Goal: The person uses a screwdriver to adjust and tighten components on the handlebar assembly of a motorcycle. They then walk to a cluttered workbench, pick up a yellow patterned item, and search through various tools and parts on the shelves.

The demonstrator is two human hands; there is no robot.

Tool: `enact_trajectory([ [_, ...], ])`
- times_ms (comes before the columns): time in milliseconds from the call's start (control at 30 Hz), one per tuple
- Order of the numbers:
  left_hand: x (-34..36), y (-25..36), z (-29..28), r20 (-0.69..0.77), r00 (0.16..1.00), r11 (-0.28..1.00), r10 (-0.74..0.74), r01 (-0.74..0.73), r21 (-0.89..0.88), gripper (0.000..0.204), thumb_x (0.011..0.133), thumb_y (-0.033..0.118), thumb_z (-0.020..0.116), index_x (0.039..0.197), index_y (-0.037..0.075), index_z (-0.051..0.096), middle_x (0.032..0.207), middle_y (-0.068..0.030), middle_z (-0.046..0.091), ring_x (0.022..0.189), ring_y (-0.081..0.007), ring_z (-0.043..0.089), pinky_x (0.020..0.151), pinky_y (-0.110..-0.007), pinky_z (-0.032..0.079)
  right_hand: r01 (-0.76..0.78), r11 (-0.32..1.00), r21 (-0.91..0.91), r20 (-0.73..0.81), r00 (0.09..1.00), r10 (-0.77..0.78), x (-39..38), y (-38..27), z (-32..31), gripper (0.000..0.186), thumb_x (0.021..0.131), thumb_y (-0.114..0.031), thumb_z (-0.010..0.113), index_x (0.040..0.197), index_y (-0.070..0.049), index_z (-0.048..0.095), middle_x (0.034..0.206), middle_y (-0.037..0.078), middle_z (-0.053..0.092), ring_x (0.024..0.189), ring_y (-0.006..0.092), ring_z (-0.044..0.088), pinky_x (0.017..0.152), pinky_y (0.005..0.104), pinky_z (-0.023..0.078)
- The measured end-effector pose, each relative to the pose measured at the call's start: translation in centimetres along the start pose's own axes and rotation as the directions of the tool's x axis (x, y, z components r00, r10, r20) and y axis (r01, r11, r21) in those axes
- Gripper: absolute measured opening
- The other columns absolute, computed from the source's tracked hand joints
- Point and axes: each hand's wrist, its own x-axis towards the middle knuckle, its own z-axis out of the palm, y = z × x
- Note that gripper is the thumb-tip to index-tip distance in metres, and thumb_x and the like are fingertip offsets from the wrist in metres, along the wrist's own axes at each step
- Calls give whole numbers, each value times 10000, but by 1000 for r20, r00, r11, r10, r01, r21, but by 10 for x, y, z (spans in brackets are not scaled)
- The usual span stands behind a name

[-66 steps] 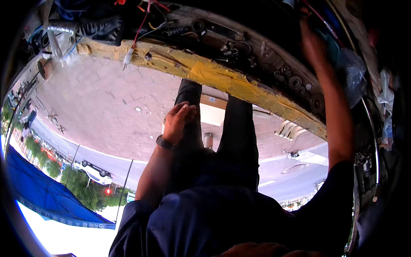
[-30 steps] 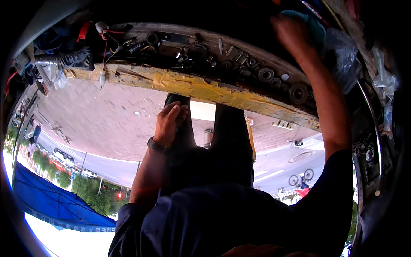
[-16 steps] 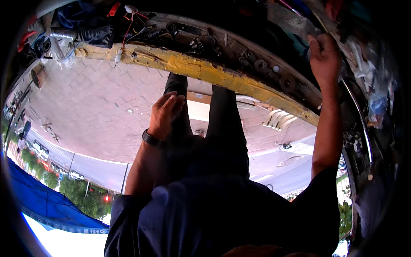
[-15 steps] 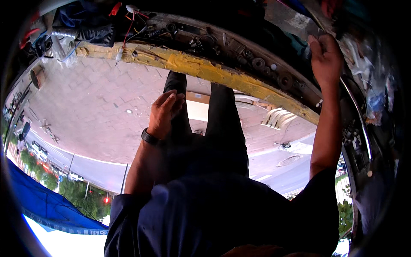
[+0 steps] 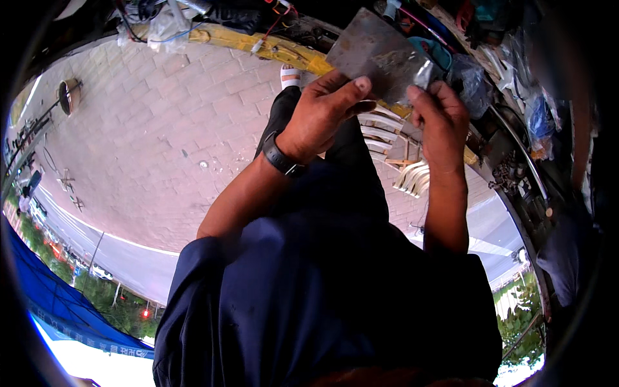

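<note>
A flat, grey, roughly rectangular plate (image 5: 371, 48), scuffed and stained, is held up over the far bench edge. My left hand (image 5: 322, 113), with a dark band on its wrist, grips the plate's near left edge, thumb on top; its other fingers are partly hidden. At the near right corner my right hand (image 5: 445, 116) is closed, thumb and fingers pinching by a bright shiny patch. Whether that shine is glare on the plate or clear plastic, I cannot tell.
Beyond the hands runs a bench with a worn yellow edge (image 5: 284, 53). Clear plastic bags (image 5: 471, 77) and a curved metal bar (image 5: 519, 151) crowd the right side. Cream slatted pieces (image 5: 412, 179) lie below on the brick paving (image 5: 161, 129). A bucket (image 5: 69, 97) stands far left.
My right hand has come back from the far right toward the middle. My left hand, empty before, has risen from my lap and taken hold of the plate. My view has shifted right.
</note>
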Motion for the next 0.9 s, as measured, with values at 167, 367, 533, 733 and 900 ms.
enact_trajectory([
  [167,-25,28,-2,-46,999,997,-15,11,-81,327,973,221,593,1231,20,576,1141,-97,645,1017,-216,651,808,-368,581,-40,985,166,127,992,19,-30,-20,35,66,885,-100,674,917,-53,640,799,-22,599,654,72,496,587,243,404],
  [367,-53,60,-21,-8,1000,997,-7,6,-75,302,980,247,606,1127,-14,643,1047,-83,690,915,-159,667,746,-298,560,-80,975,207,175,984,44,-40,-48,61,84,882,-113,689,880,-54,629,756,8,604,621,90,525,579,243,419],
  [533,-71,78,-33,-6,991,984,133,-131,122,290,974,236,622,1065,-32,684,968,-67,706,857,-120,655,742,-281,541,-37,995,89,214,977,17,-44,-54,76,167,857,-120,713,761,-48,596,624,16,570,525,81,491,515,224,393],
  [733,-88,89,-28,-35,975,914,221,-194,355,284,981,206,612,1036,-60,696,888,-41,696,798,-84,590,722,-251,485,-63,995,76,241,970,43,-34,-42,80,165,865,-113,715,776,-66,584,643,13,568,534,85,500,509,223,396],
  [900,-89,77,-23,-88,923,807,375,-278,521,296,986,214,610,1046,-63,697,872,-35,693,773,-86,570,705,-251,474,-90,995,40,295,952,74,-9,-30,80,190,866,-106,712,747,-48,575,616,25,563,497,84,485,466,235,400],
])
